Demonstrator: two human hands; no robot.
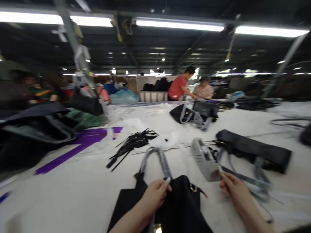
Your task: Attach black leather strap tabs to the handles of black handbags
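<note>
A black handbag (184,204) with a grey wrapped handle (163,161) lies in front of me. My left hand (156,194) is closed on the bag's top edge beside the handle, and something small and whitish shows at its fingertips. Right of the bag stands a grey tape dispenser (202,160). At its near end, my right hand (232,187) pinches the end of the tape (220,170), thumb and forefinger pressed together. A gold ring (193,188) hangs on the bag's side.
Black strips (136,142) lie piled beyond the bag. More black bags rest at the right (255,149), farther back (204,110), and in a heap at left (29,136). Purple strips (70,155) cross the white table (77,194). Co-workers (178,85) are at the far side.
</note>
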